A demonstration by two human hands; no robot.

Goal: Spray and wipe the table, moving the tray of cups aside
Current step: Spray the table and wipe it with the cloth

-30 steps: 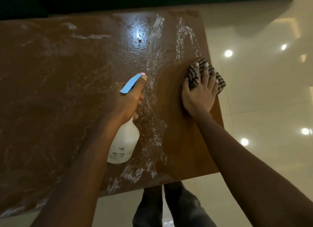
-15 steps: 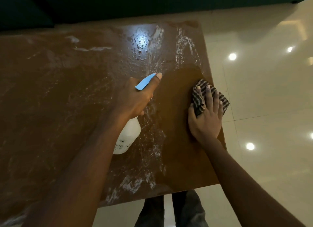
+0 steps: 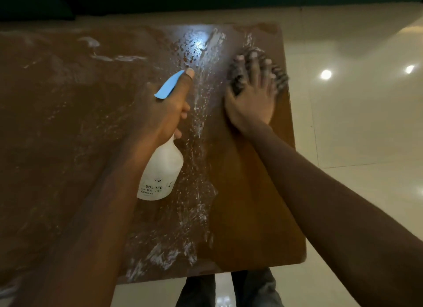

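Left grip [image 3: 167, 114]: one bottle [image 3: 163, 167] (one cloth [image 3: 235, 83])

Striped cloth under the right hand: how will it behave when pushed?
Probably floppy: the cloth looks bunched under the flat right hand. Likely slides easily, since the table is wet with spray streaks. Seems light; spread fingers alone pin it.

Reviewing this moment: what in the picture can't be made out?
Tray of cups: nowhere in the head view; possibly beyond the frame edges.
Cloth: motion-blurred, mostly covered by the right hand.
Spray bottle: label print too small and blurred to read; neck hidden by the left hand.
Table: left end cut off by the frame edge; near-left part covered by the left forearm.
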